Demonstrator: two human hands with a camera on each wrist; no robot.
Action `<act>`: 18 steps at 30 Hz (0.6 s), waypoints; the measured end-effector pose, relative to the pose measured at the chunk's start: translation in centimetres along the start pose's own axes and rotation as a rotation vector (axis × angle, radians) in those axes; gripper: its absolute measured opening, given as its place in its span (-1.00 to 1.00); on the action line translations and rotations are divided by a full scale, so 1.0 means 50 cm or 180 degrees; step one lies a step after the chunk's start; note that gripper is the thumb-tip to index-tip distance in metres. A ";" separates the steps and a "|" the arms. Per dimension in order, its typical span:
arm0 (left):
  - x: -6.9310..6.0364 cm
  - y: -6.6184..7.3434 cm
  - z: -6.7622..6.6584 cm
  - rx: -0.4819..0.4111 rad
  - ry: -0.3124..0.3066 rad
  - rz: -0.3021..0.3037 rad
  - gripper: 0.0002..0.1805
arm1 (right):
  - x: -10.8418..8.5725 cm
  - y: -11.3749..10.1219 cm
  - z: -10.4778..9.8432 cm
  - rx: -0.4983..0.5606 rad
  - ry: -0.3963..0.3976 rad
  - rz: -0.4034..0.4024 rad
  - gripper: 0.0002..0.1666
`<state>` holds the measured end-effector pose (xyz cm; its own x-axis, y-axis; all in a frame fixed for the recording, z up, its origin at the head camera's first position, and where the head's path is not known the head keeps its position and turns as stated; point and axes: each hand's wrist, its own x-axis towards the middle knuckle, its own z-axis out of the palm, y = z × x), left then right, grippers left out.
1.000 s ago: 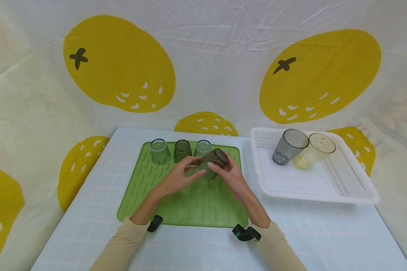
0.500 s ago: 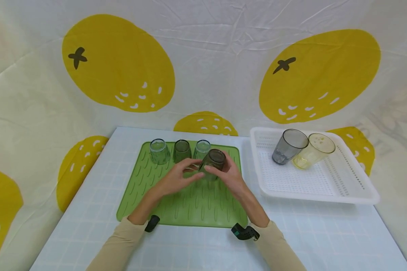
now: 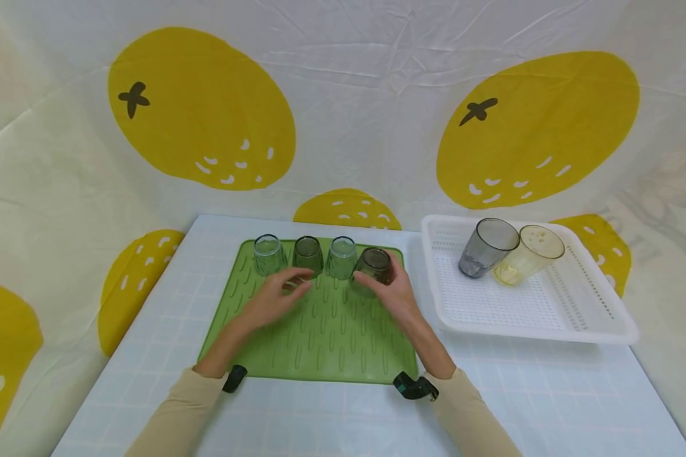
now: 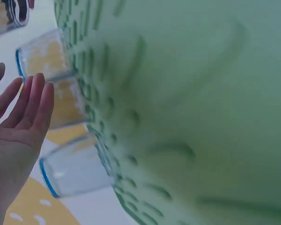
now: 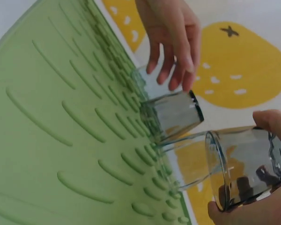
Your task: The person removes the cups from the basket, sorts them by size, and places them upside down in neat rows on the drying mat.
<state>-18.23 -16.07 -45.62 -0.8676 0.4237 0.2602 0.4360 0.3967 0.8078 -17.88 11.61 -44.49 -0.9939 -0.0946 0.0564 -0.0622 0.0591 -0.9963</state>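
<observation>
My right hand [image 3: 399,297] grips a dark grey glass tumbler [image 3: 373,266], bottom up, over the right end of a row on the green drying mat [image 3: 320,343]. In the right wrist view, the rim of that tumbler [image 5: 253,164] stands a little apart from the mat. Upside down beside it are a clear bluish glass [image 3: 342,259], a dark glass [image 3: 307,254] and, at the far left, another clear bluish glass [image 3: 270,257]. Holding nothing, my left hand [image 3: 270,303] hovers in front of the dark glass, its fingers loosely bent.
On the right stands a white perforated plastic tray [image 3: 537,336]. Inside it, a grey tumbler [image 3: 488,249] and a yellow tumbler [image 3: 527,257] lean tilted side by side. A fruit-patterned sheet [image 3: 366,127] hangs behind the pale checked table [image 3: 331,419].
My left hand has let go of the dark grey tumbler and moved left. My right hand has turned the tumbler from tilted to bottom up, lowering it slightly rightward beside the row.
</observation>
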 end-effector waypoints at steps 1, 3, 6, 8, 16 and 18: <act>-0.002 -0.005 -0.004 0.0010 0.0031 -0.0003 -0.64 | 0.002 0.001 -0.002 -0.0050 0.0051 0.0004 -0.20; -0.007 -0.015 -0.013 0.0048 0.0094 -0.0029 -0.66 | 0.005 0.004 -0.004 -0.0105 0.0119 0.0002 -0.19; -0.014 -0.026 -0.024 0.0098 0.0169 -0.0110 -0.67 | 0.011 0.010 -0.007 -0.0062 0.0167 -0.0031 -0.17; -0.019 -0.034 -0.031 0.0129 0.0213 -0.0124 -0.68 | 0.013 0.012 -0.007 -0.0031 0.0190 -0.0041 -0.16; -0.042 -0.067 -0.058 0.0353 0.0407 -0.0040 -0.72 | 0.031 0.019 -0.004 0.0019 0.0458 0.0027 -0.20; -0.048 -0.075 -0.065 0.0426 0.0454 -0.0060 -0.73 | 0.034 0.021 -0.003 0.0032 0.0517 0.0012 -0.21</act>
<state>-18.55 -21.21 -47.53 -0.8969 0.2992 0.3257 0.4389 0.5122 0.7383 -19.67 11.66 -45.43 -0.9958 0.0675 0.0616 -0.0584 0.0492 -0.9971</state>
